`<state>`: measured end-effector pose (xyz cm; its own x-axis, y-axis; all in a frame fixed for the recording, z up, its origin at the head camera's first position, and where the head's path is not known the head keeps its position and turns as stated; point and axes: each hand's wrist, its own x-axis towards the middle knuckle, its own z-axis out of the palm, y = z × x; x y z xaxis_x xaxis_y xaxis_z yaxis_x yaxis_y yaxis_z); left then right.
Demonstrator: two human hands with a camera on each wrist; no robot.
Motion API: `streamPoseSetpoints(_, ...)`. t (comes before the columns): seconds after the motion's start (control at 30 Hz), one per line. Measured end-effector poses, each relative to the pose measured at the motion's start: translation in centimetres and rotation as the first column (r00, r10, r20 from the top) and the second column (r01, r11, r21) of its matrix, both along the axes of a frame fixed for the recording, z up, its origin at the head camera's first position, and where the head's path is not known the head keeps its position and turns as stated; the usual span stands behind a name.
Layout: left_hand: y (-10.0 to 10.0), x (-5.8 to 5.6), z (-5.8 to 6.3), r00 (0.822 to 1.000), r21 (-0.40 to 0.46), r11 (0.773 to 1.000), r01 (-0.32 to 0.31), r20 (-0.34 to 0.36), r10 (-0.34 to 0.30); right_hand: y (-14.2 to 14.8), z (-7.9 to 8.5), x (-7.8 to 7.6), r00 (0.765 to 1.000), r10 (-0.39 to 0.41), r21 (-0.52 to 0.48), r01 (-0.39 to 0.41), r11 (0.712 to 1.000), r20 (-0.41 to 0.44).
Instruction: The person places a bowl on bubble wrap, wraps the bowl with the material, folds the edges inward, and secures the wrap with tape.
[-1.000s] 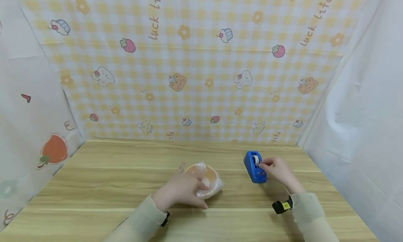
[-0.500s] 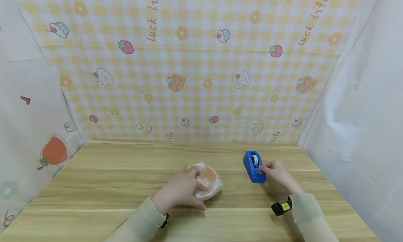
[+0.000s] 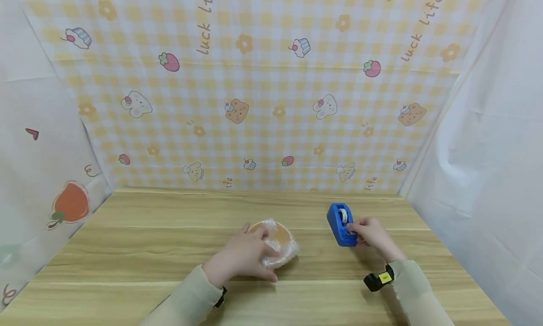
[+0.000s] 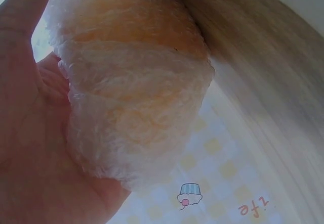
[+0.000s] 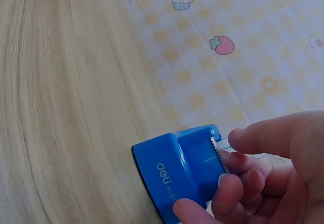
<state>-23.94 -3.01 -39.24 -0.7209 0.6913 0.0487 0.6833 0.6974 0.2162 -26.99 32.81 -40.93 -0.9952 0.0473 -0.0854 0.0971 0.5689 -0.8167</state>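
Near the middle of the table, my left hand (image 3: 242, 257) holds an orange bowl (image 3: 283, 235) wrapped in clear bubble wrap. Some fingers reach over its rim and the thumb lies along the near side. Up close in the left wrist view, the bubble wrap (image 4: 136, 113) covers the bowl in cloudy layers, with the palm curved against it. To the right, a blue tape dispenser (image 3: 341, 232) stands on the table with a white roll in it. At its toothed cutter (image 5: 219, 154), my right hand (image 5: 268, 168) pinches the clear tape, other fingertips close by the dispenser's front.
The wood-grain table (image 3: 161, 232) carries both things, with a gap between bowl and dispenser. A yellow checked cloth (image 3: 271, 81) hangs behind it, and white sheets (image 3: 492, 142) stand at the sides. A black wrist camera (image 3: 379, 280) sits below the right hand.
My right hand has moved from beside the tape roll down to the dispenser's cutter end, where its fingers now close in. The left hand stays on the wrapped bowl.
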Motion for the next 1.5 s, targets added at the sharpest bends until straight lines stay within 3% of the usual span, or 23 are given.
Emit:
streamPoseSetpoints(0.4, 0.08, 0.1, -0.02, 1.0, -0.007, 1.0, -0.01, -0.009, 0.01, 0.02, -0.35, 0.15, 0.998, -0.045, -0.109, 0.049, 0.993, 0.047)
streamPoseSetpoints(1.0, 0.1, 0.06, -0.16, 1.0, -0.002, 1.0, -0.009, -0.016, 0.009, 0.77, -0.48, -0.07, 0.998, -0.011, -0.224, 0.026, 0.974, 0.068)
streamPoseSetpoints(1.5, 0.0, 0.01, -0.3, 1.0, -0.01, 1.0, -0.004, -0.028, 0.004, 0.58, -0.66, 0.9, 0.998, 0.0, -0.263, 0.015, 0.965, 0.06)
